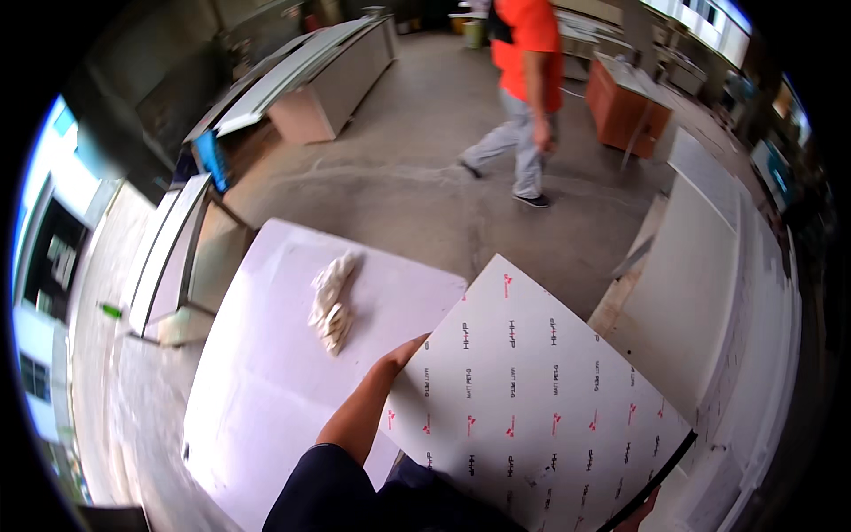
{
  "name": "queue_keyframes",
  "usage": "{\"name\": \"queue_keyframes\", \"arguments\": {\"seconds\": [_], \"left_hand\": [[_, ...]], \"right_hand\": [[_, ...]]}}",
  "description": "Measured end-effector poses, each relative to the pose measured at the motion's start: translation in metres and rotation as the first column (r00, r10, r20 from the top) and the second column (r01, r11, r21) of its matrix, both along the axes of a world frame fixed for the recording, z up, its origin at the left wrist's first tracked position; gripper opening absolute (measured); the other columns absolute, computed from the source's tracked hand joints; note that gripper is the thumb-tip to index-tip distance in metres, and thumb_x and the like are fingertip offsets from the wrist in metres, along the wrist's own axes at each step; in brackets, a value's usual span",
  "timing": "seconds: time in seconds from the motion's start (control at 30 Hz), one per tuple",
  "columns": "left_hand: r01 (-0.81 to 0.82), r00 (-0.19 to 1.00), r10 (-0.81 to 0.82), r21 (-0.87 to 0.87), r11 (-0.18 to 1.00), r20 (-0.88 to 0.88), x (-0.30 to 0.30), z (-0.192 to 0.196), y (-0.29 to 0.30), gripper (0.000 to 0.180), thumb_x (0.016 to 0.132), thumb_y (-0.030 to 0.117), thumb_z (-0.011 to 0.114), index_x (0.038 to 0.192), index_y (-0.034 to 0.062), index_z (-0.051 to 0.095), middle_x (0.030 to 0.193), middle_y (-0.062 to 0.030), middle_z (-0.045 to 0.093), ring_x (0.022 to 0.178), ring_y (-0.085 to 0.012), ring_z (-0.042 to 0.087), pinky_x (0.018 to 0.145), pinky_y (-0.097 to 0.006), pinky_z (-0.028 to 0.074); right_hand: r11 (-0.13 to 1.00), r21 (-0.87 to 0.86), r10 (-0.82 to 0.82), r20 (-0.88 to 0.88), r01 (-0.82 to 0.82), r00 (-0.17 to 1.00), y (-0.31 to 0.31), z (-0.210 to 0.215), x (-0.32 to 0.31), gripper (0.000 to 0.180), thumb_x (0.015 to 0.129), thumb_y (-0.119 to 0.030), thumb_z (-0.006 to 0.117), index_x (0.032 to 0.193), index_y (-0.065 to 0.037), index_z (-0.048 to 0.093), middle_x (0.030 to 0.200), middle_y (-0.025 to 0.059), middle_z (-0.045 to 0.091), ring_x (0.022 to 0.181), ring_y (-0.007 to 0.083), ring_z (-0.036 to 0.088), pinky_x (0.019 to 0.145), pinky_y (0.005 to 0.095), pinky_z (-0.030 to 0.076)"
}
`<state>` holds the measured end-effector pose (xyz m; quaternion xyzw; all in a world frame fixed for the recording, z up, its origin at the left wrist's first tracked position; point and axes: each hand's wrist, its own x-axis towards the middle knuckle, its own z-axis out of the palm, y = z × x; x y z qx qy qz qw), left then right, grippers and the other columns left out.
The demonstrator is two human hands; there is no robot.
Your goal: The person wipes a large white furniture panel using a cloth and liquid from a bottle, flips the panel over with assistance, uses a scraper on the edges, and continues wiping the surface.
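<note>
A white board point(532, 390) printed with rows of small red and black marks is held up in front of me, tilted, with a black strip along its lower right edge. My left hand point(406, 353) is closed on its left edge; the fingertips are hidden by the board. At the lower right edge, a small part of my right hand point(645, 512) shows, gripping the board there. Left of the board, a crumpled off-white cloth point(331, 303) lies on a pale table point(257, 381), whose near right part the board covers.
A person in an orange top point(527, 53) walks on the floor beyond the table. Stacked white panels point(674, 266) stand close on my right. A narrow bench point(168, 248) is at the left, a long workbench point(328, 89) farther back, and a red-brown cabinet point(625, 106) at the far right.
</note>
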<state>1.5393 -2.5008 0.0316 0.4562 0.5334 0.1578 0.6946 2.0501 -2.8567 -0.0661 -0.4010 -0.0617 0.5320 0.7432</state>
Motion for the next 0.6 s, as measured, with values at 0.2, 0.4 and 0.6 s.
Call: {"name": "queue_keyframes", "arguments": {"seconds": [0.2,0.4,0.6], "left_hand": [[-0.550,0.832,0.553,0.065,0.833,-0.043,0.042,-0.059,-0.168,0.057,0.090,0.038,0.049,0.137,0.0067,0.042,0.133,-0.0102,0.049,0.120,-0.0213,0.045,0.100,-0.035,0.036],[-0.893,0.450,0.891,-0.035,0.449,-0.056,0.126,-0.073,-0.287,0.054,0.091,0.040,0.049,0.133,0.0057,0.047,0.126,-0.0096,0.054,0.113,-0.0201,0.050,0.094,-0.035,0.040],[-0.960,0.279,0.959,-0.011,0.279,-0.051,0.177,-0.115,-0.289,0.055,0.089,0.045,0.049,0.128,0.0058,0.053,0.116,-0.0095,0.061,0.097,-0.0196,0.058,0.081,-0.034,0.047]], "right_hand": [[0.891,-0.012,0.453,0.096,-0.454,0.886,0.148,0.023,0.145,0.065,0.090,-0.054,0.042,0.136,-0.007,0.042,0.129,0.0107,0.051,0.116,0.0303,0.051,0.098,0.0431,0.041],[0.658,-0.044,0.753,0.069,-0.752,0.655,0.286,-0.010,0.199,0.061,0.090,-0.050,0.048,0.130,-0.005,0.047,0.125,0.0104,0.055,0.114,0.0291,0.052,0.097,0.0415,0.041],[0.477,-0.089,0.878,0.004,-0.874,0.479,0.373,-0.035,0.212,0.069,0.084,-0.059,0.051,0.130,-0.007,0.049,0.126,0.0098,0.055,0.115,0.0295,0.051,0.099,0.0435,0.039]]}}
